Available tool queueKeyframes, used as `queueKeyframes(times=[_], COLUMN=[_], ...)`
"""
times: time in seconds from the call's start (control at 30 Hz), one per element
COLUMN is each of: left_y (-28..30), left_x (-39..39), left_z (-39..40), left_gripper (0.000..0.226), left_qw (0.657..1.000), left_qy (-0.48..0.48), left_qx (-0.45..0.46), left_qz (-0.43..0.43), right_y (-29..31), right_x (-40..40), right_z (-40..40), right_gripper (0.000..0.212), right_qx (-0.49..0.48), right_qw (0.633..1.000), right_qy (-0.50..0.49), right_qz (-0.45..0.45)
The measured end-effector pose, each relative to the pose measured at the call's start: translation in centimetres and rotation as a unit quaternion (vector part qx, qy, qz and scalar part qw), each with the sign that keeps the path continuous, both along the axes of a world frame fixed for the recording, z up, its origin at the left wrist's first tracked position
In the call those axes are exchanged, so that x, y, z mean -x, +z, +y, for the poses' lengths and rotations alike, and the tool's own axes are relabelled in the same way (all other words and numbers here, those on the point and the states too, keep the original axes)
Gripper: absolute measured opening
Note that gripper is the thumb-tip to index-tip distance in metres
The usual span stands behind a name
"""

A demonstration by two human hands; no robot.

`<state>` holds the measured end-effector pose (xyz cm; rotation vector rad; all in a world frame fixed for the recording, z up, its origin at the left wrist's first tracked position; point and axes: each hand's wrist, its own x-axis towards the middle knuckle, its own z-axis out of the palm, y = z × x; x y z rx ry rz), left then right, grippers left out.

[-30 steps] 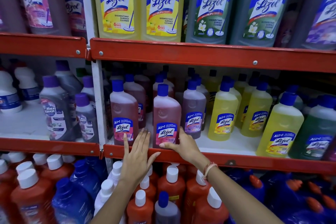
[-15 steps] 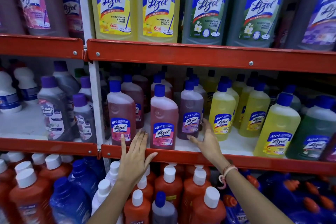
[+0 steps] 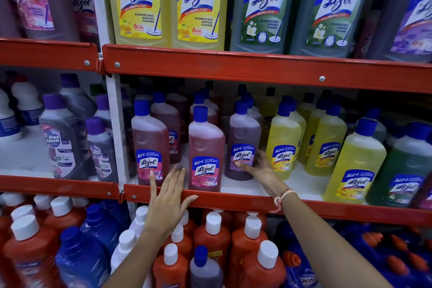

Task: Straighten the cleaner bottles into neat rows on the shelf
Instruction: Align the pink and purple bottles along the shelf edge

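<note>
Small Lizol cleaner bottles with blue caps stand on the middle shelf [image 3: 257, 203], which has a red front rail. My right hand [image 3: 259, 168] wraps around the lower part of a purple bottle [image 3: 244, 131] set back from the front. Left of it stands a pink bottle [image 3: 205, 142] at the rail, and further left a second pink bottle [image 3: 149, 138]. My left hand [image 3: 168, 198] lies flat with fingers spread against the rail, fingertips between the two pink bottles, holding nothing. Yellow bottles [image 3: 282, 138] stand right of the purple one.
Large Lizol bottles [image 3: 198, 2] fill the shelf above. Orange bottles with white caps [image 3: 212, 236] and blue ones crowd the shelf below my arms. A white upright post [image 3: 117, 128] divides the bay from grey Max Kleen bottles [image 3: 60, 138] on the left. A green bottle [image 3: 406, 166] sits far right.
My right hand has moved from the front pink bottle rightward and deeper, and now grips the purple bottle. My left hand stayed flat at the rail.
</note>
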<state>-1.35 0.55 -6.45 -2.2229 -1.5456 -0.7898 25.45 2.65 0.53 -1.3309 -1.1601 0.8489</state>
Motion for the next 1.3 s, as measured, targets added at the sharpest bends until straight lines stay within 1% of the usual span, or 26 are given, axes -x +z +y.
queueKeyframes(times=[0.27,0.37,0.47,0.6,0.7,0.8,0.83,0.9,1.0,1.07,1.1,1.17,1.3], left_y=[0.2,0.4,0.5,0.4,0.5,0.6,0.6,0.6,0.4,0.3,0.3,0.1,-0.1], left_x=[0.0,0.0,0.0,0.0,0.1,0.1,0.1,0.0,0.0,0.0,0.0,-0.1,-0.1], left_z=[-0.3,-0.6,-0.7,-0.7,-0.8,-0.9,-0.9,-0.9,-0.8,-0.7,-0.6,-0.5,-0.3], left_gripper=[0.072,0.073,0.073,0.074,0.074,0.076,0.076,0.075,0.075,0.076,0.076,0.075,0.073], left_qw=[1.000,1.000,0.999,0.999,0.998,0.998,0.998,0.998,0.998,0.999,0.999,0.999,0.999], left_qy=[0.006,0.010,0.013,0.018,0.022,0.025,0.026,0.027,0.028,0.027,0.028,0.028,0.027], left_qx=[0.004,0.008,0.014,0.014,0.016,0.017,0.017,0.013,0.007,0.002,0.000,-0.007,-0.013], left_qz=[0.014,0.019,0.027,0.038,0.048,0.050,0.050,0.049,0.048,0.046,0.045,0.045,0.042], right_y=[-0.3,-0.1,0.0,-0.1,-0.3,-0.4,-0.4,-0.4,0.0,0.4,0.6,1.0,1.5], right_x=[-1.0,-1.1,-1.2,-1.3,-1.4,-1.5,-1.8,-2.6,-4.2,-5.2,-5.6,-6.5,-7.9], right_z=[-2.7,-3.9,-5.0,-5.9,-6.2,-6.6,-6.7,-7.2,-8.0,-8.1,-7.9,-7.2,-5.4], right_gripper=[0.070,0.064,0.067,0.062,0.063,0.062,0.065,0.067,0.054,0.048,0.050,0.061,0.084], right_qx=[-0.004,-0.016,-0.023,-0.030,-0.033,-0.027,-0.033,-0.058,-0.102,-0.114,-0.112,-0.098,-0.052], right_qw=[0.996,0.994,0.993,0.991,0.990,0.990,0.991,0.994,0.992,0.986,0.983,0.980,0.989], right_qy=[0.039,0.061,0.073,0.070,0.069,0.081,0.076,0.031,-0.060,-0.113,-0.134,-0.158,-0.127], right_qz=[-0.081,-0.086,-0.090,-0.108,-0.119,-0.113,-0.105,-0.085,-0.047,-0.045,-0.053,-0.068,-0.056])
